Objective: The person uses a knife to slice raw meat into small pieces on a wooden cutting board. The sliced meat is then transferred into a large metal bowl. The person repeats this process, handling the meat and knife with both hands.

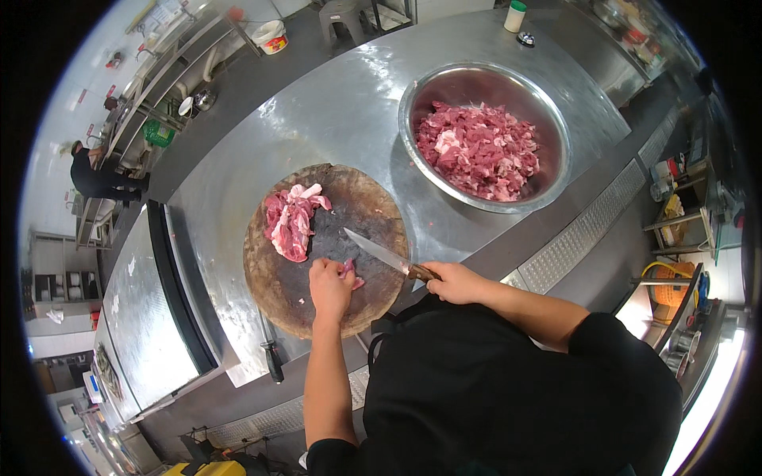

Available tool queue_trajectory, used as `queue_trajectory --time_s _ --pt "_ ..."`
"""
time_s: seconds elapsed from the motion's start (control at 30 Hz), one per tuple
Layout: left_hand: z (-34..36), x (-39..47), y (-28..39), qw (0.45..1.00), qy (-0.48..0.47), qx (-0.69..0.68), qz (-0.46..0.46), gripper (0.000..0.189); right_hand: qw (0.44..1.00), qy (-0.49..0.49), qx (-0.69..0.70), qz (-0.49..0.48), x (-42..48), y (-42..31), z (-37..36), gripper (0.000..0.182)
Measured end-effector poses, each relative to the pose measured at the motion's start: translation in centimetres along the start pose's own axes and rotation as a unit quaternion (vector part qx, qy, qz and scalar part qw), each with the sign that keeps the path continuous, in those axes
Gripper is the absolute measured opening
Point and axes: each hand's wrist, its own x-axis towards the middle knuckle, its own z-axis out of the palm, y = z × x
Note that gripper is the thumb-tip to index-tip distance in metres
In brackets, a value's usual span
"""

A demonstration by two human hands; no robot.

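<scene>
My right hand (455, 282) grips the wooden handle of a kitchen knife (378, 252), whose blade reaches leftward over a round wooden chopping block (381, 297). Near the block's middle, my left hand (331, 287) has its fingers curled on a small piece of raw meat (351, 275), part of which shows at the right of the fingers. The blade lies apart from that piece, above and to its right. A larger pile of raw meat (292, 221) with pale fat rests on the block's upper left.
A large steel bowl (411, 134) of cut meat (479, 152) stands on the steel table (333, 119). A black-handled honing steel (272, 360) lies left of the block. A green-lidded container (515, 16) and a call bell (526, 39) sit at the back. A person (98, 172) stands at the far-left sinks.
</scene>
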Motion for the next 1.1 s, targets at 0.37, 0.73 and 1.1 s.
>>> queue_trajectory --time_s 0.37,0.73,1.1 --pt "-4.6 -0.2 1.8 0.716 0.067 -0.656 -0.23 0.026 0.995 0.021 0.096 -0.006 0.4 0.9 0.4 0.044" --pt "-1.9 -4.6 1.2 0.994 0.085 -0.008 0.066 0.028 0.998 0.011 -0.042 -0.042 0.6 1.2 -0.3 0.047" --pt "0.6 -2.5 2.8 0.977 0.061 -0.042 0.198 0.014 0.993 0.042 -0.102 -0.034 0.4 1.4 -0.6 0.054"
